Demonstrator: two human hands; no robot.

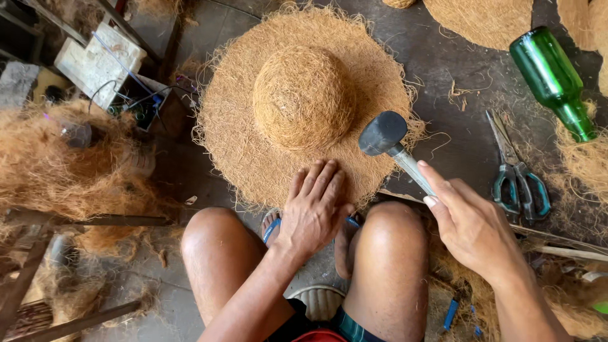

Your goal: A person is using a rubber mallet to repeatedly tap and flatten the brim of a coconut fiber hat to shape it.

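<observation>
**Fibre hat under the hand and the mallet**

Nearest to the camera are the two bare knees [304, 253] of the person, who sits low on the dark floor [456, 145] in blue sandals [272, 229]. Between the knees the left hand [313, 212] reaches forward and lies flat, fingers straight and close together, pressing on the near edge of the brim of a hat [304, 101] made from brown coconut fibre. The hat lies crown up, right in front of the knees — its wide brim is rough and hairy at the edge.

The right hand [472, 228] is closed around the pale handle of a mallet [387, 138]. The black rubber head of the mallet is over the right side of the brim, just beside the crown; whether it touches the brim I cannot tell.

To the right lie scissors [516, 174] with teal handles, and farther back a green glass bottle [554, 79] on its side. Loose fibre [57, 161] is piled at the left.
</observation>
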